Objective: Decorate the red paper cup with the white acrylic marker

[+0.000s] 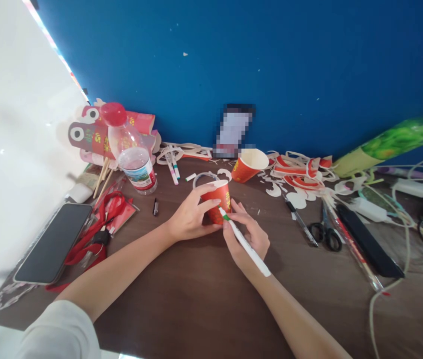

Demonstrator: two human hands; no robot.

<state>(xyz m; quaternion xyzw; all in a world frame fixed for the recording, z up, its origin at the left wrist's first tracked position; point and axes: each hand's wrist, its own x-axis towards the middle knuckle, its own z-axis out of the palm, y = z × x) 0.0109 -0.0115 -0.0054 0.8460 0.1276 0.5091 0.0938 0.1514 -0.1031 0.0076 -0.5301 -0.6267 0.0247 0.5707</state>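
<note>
A red paper cup (219, 197) stands upside down on the brown table (196, 289). My left hand (191, 215) wraps round its left side and holds it. My right hand (247, 239) grips a white marker with a green tip (245, 243), and the tip touches the cup's lower right side. A second red paper cup (249, 164) lies tilted on its side just behind.
A plastic bottle with a red cap (131, 154) and a paper craft figure (95, 132) stand at the back left. A phone (54, 242) and red lanyard (99, 224) lie left. Scissors (325, 232), a pen (301, 222), paper scraps (301, 174) and cables (402, 219) crowd the right.
</note>
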